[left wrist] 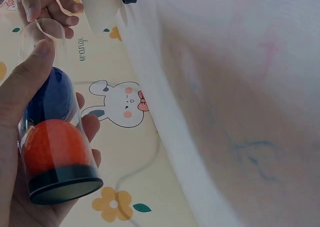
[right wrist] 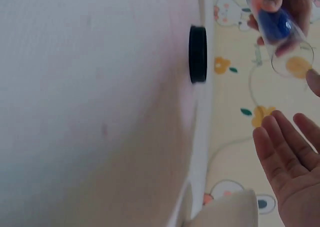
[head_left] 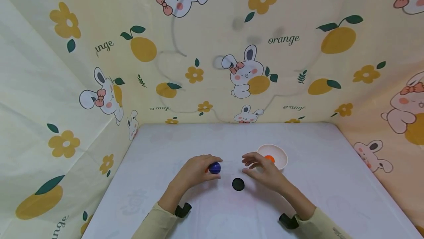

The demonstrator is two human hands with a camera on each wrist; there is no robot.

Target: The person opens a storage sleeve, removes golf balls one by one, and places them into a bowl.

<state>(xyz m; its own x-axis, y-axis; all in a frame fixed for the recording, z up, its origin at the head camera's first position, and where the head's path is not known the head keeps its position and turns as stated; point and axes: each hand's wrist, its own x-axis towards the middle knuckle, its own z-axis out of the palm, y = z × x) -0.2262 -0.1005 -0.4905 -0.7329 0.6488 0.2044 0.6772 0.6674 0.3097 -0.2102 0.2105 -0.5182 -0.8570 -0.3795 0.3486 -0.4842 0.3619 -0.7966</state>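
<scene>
My left hand point(head_left: 194, 171) grips a clear plastic tube point(left wrist: 66, 54), thumb on one side and fingers on the other. Inside it, an orange-red ball point(left wrist: 57, 146) lies against the black end cap point(left wrist: 66, 184), with a blue ball point(left wrist: 52, 99) beyond. The tube's other end is uncapped and points toward my right hand point(head_left: 269, 175). That hand hovers to the right with fingers spread and holds nothing. Between the hands, a loose black cap point(head_left: 238, 184) lies on the table; the right wrist view shows the same cap point(right wrist: 198, 54) from its side.
A white bowl point(head_left: 283, 157) stands just behind my right hand, which partly covers it. An orange ball point(head_left: 269, 158) sits in the bowl. The white table point(head_left: 212, 213) meets a patterned cloth backdrop point(head_left: 205, 47) at the back and sides.
</scene>
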